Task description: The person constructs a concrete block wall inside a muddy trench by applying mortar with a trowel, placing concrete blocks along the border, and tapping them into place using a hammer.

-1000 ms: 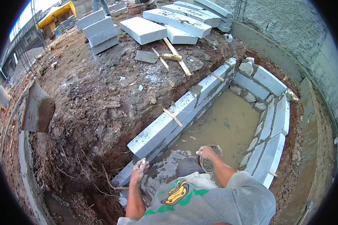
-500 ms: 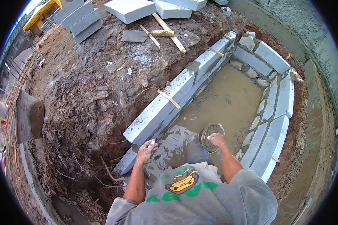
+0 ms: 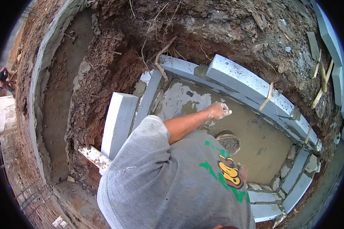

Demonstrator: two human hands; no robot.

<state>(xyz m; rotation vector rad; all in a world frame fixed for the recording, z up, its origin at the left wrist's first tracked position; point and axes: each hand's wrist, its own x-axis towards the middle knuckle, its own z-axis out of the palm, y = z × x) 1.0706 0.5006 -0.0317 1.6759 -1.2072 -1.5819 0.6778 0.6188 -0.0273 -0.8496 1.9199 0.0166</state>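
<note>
In the head view, the left hand (image 3: 219, 110), mid-frame, is loosely clenched above muddy water (image 3: 265, 152). The right hand (image 3: 242, 172) lies mostly behind the grey shirt (image 3: 149, 191), so its grip cannot be told. Between them, right of centre, the bucket (image 3: 239, 144) of mortar (image 3: 228, 144) stands in the water. Pale blocks (image 3: 239, 80) run across the upper right.

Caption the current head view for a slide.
Left hand above muddy water, near a bucket, beside pale block walls.
</note>
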